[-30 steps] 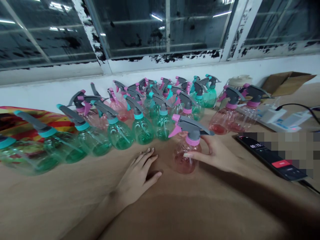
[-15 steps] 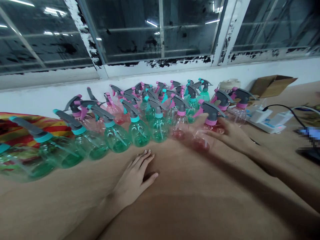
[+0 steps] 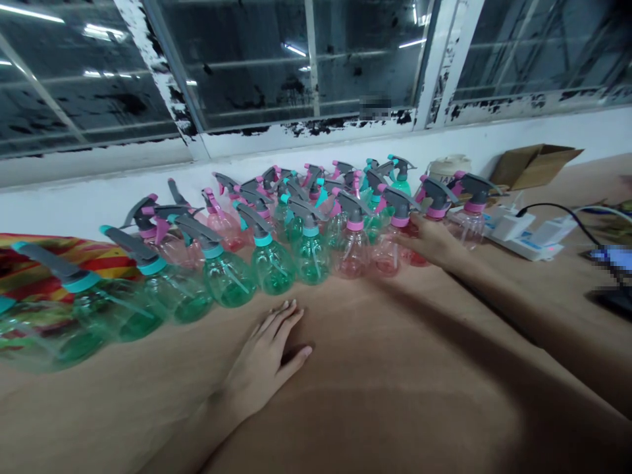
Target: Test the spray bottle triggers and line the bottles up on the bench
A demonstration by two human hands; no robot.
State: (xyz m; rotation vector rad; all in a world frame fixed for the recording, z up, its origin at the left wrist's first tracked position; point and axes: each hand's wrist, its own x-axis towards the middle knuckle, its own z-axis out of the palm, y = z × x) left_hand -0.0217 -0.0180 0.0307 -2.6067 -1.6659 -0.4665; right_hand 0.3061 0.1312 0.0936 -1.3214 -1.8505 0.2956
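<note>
My right hand (image 3: pixel 430 242) reaches far forward and curls around the right side of a pink spray bottle (image 3: pixel 391 249) with a grey trigger head and pink collar. That bottle stands upright in the front row, next to another pink bottle (image 3: pixel 351 245). My left hand (image 3: pixel 265 361) lies flat on the brown table (image 3: pixel 395 382), palm down, fingers stretched out, holding nothing. It rests just in front of a green spray bottle (image 3: pixel 270 263).
Several green and pink spray bottles (image 3: pixel 306 197) crowd the table up to the white wall under the window. A striped bag (image 3: pixel 44 257) lies at the left. A power strip (image 3: pixel 523 237), a cable, a cardboard box (image 3: pixel 530 163) and a white jar (image 3: pixel 447 168) sit at the right.
My right hand has carried the pink bottle from the table's middle away and to the right, into the front row of bottles. My left hand has stayed flat in place.
</note>
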